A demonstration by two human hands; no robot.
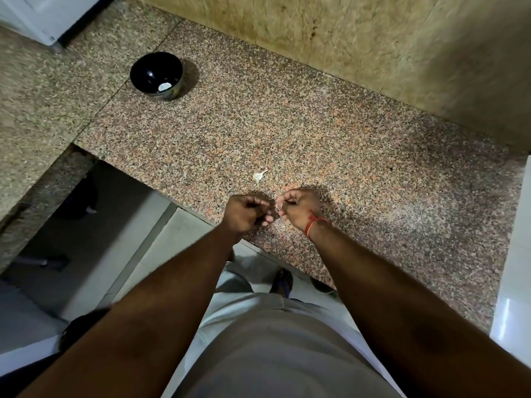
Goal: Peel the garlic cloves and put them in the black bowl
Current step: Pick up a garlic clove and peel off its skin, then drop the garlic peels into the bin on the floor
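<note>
A speckled pink-and-brown granite table (330, 133) fills most of the view, with a seam running diagonally across its left part and a yellowish stone wall (359, 38) rising behind it. The black bowl (156, 74) stands far back on the left, well apart from the hands, with one pale peeled clove (164, 87) lying at its bottom. Near the front edge, a small white scrap of garlic skin (260, 175) rests on the stone just beyond the knuckles. Both hands hover close together over that edge: the left hand (247, 212) and the right hand (298, 208) (a red thread circles its wrist) have their fingers curled inward, seemingly pinching something tiny between them, though it is too hidden to identify. Below the edge, pale floor tiles (161, 239) show.
</note>
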